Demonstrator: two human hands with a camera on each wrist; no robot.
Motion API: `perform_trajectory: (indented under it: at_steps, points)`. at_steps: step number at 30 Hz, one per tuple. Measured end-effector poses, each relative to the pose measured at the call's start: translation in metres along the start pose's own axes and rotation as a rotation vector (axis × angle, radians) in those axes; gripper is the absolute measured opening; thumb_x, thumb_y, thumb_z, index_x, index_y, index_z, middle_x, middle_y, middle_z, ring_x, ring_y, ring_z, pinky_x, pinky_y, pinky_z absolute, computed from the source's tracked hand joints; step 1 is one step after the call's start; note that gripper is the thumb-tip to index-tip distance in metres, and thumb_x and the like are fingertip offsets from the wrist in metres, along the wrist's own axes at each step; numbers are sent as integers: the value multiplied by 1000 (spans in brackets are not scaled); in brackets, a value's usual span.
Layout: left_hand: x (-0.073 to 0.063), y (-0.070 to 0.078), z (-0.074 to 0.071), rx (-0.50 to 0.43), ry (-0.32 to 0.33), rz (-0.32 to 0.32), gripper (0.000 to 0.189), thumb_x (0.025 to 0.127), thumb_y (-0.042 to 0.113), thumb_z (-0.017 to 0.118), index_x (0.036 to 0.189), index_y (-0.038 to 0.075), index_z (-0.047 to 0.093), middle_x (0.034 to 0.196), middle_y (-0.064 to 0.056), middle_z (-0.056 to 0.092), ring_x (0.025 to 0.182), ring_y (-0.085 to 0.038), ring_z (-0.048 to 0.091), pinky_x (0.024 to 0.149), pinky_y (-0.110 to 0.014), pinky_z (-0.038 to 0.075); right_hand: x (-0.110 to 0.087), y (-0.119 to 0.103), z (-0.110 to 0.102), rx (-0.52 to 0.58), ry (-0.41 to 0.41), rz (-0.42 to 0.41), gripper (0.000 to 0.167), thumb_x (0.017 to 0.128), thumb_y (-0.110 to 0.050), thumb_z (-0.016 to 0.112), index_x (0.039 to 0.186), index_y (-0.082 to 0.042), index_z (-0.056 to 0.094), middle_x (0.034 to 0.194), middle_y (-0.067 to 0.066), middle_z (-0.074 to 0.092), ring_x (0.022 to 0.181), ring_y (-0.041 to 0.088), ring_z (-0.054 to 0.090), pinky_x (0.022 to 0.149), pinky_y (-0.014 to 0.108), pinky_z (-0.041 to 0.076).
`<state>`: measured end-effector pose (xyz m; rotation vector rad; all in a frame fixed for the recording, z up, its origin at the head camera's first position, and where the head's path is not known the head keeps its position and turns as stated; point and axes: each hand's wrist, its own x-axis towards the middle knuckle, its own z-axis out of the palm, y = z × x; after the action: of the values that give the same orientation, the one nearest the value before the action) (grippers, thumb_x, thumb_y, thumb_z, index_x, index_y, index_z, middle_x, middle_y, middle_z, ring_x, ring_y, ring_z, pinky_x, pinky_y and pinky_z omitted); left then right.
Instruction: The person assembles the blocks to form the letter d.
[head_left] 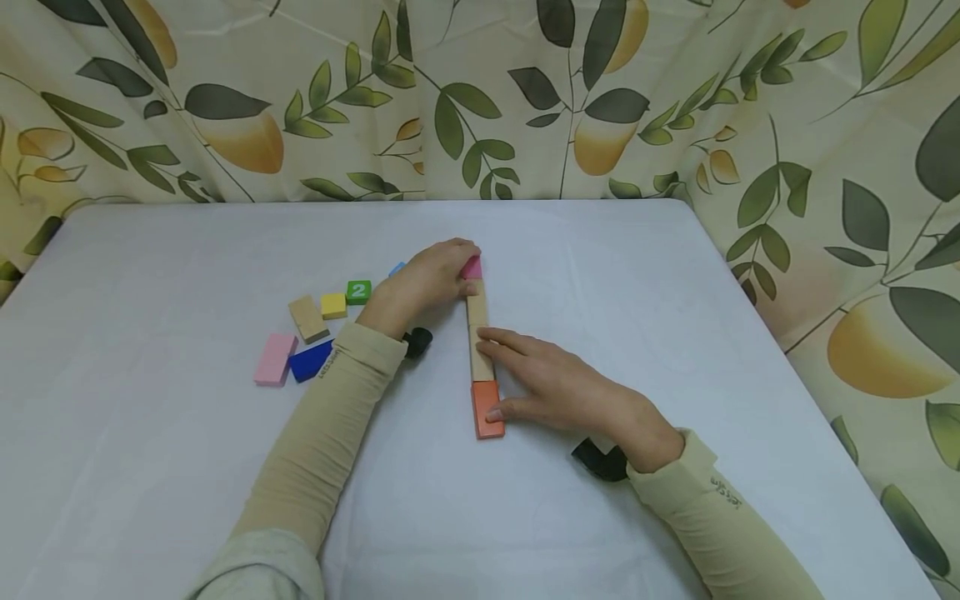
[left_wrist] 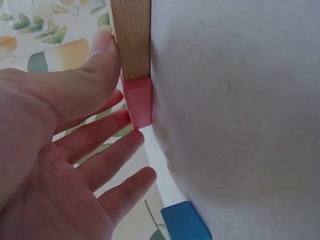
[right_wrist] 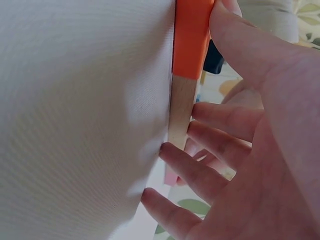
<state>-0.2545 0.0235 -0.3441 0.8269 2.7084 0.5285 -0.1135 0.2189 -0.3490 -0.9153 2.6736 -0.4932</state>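
A straight row of blocks runs away from me. An orange block (head_left: 484, 395) forms the near end, plain wooden blocks (head_left: 477, 313) the middle, and a pink block (head_left: 472, 267) the far end. My left hand (head_left: 420, 282) is at the far end. In the left wrist view its thumb lies against the wood, and its loosely spread fingers touch or nearly touch the pink block (left_wrist: 139, 102). My right hand (head_left: 558, 383) reaches in from the right. Its thumb rests on the orange block (right_wrist: 191, 40), while extended fingertips touch the wooden part (right_wrist: 182, 107).
Left of the row lie a light pink block (head_left: 275, 360), a dark blue block (head_left: 307, 363), a wooden block (head_left: 308, 318), a yellow block (head_left: 333, 305) and a green block (head_left: 358, 292) marked 2. A blue block (head_left: 397, 268) is partly hidden behind my left hand. Leaf-patterned cloth (head_left: 480, 50) borders the white table (head_left: 600, 267).
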Motion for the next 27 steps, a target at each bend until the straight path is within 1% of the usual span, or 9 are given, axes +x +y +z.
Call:
perform_trajectory:
  at_steps: [7, 15, 20, 23, 27]
  points:
    - [0, 1, 1, 5, -28, -33, 60, 97, 27, 63, 149, 6, 40, 160, -12, 34, 148, -27, 32, 123, -38, 26, 0, -1, 0, -1, -16, 16, 80, 89, -47, 71, 152, -10, 38, 163, 1, 28, 147, 24, 35, 115, 46, 38]
    - [-2, 2, 2, 10, -38, -32, 61, 100, 25, 58, 153, 6, 35, 163, -11, 28, 152, -25, 24, 125, -37, 19, 1, -1, 0, -5, -4, 19, 80, 88, -47, 72, 152, -11, 39, 162, 0, 29, 147, 23, 36, 115, 45, 39]
    - [-3, 2, 2, 44, -59, -41, 61, 101, 27, 56, 154, 7, 32, 164, -10, 26, 153, -25, 21, 125, -38, 19, 1, -2, -1, 7, -8, 23, 80, 88, -47, 72, 152, -11, 39, 162, 0, 30, 147, 23, 35, 115, 44, 38]
    - [-8, 2, 2, 51, -71, -51, 59, 103, 27, 51, 156, 9, 30, 164, -8, 24, 153, -25, 19, 125, -40, 19, 1, -3, -1, 10, -21, 25, 81, 89, -47, 71, 153, -11, 38, 163, 1, 28, 147, 24, 34, 116, 45, 38]
    - [-17, -1, -3, 48, -49, -48, 53, 105, 24, 48, 154, 11, 33, 163, -9, 29, 152, -26, 25, 124, -41, 23, 1, -4, -2, 8, -25, 33, 81, 88, -46, 72, 153, -11, 37, 163, 0, 27, 148, 23, 33, 116, 44, 37]
